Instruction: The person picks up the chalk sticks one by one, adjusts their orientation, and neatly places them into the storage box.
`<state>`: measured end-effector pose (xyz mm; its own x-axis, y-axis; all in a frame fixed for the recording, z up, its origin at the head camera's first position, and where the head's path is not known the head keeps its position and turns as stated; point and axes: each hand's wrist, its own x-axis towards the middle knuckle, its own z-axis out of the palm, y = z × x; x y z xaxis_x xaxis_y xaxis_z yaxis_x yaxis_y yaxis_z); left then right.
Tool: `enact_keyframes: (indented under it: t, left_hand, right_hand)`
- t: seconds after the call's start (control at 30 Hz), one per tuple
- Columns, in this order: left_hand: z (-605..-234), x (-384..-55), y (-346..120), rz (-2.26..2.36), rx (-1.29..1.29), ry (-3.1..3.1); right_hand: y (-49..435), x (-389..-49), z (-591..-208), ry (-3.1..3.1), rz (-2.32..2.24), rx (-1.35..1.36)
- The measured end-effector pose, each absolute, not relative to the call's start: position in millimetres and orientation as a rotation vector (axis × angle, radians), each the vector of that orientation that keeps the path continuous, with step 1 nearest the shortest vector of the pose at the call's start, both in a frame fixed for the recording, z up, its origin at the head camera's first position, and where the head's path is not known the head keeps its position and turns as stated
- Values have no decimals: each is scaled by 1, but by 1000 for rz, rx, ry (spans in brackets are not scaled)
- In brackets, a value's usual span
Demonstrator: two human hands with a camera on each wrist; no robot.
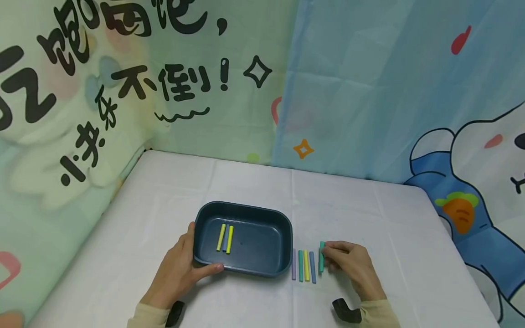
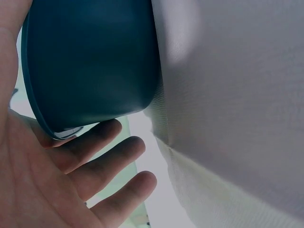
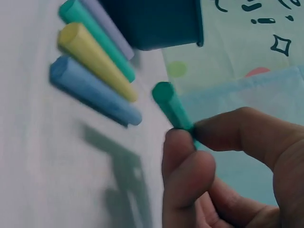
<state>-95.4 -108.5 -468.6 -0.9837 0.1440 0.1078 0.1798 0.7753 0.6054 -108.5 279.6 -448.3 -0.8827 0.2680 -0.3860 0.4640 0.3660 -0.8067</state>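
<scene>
A dark blue tray (image 1: 262, 269) stands on the white cloth. My left hand (image 1: 176, 269) holds its left end, thumb on the front rim and fingers along the left side; the left wrist view shows the lower fingers (image 2: 128, 190) spread beside the tray wall (image 2: 90, 61). Two yellow chalk sticks (image 1: 221, 237) and a blue one (image 1: 226, 238) lie inside. Right of the tray, my right hand (image 1: 352, 264) pinches a green chalk stick (image 3: 173, 107) between thumb and fingertips, raised off the cloth. Beside it lie purple (image 1: 293, 264), green (image 1: 301, 265), yellow (image 1: 306, 265) and blue (image 1: 312, 267) chalk sticks in a row.
White cloth (image 1: 246, 305) covers the table. Printed fabric walls (image 1: 348, 91) border the back and left side, with a cartoon figure on the right. Black straps (image 1: 346, 312) show near both wrists.
</scene>
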Motion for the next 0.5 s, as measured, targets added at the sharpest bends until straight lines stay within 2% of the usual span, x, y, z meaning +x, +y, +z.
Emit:
enact_keyframes:
  t: [0.5]
  left_hand:
    - [-471,-94,-109,-1001,-262,-2898]
  right_hand:
    - [270,-107,-443,2318,-1785,577]
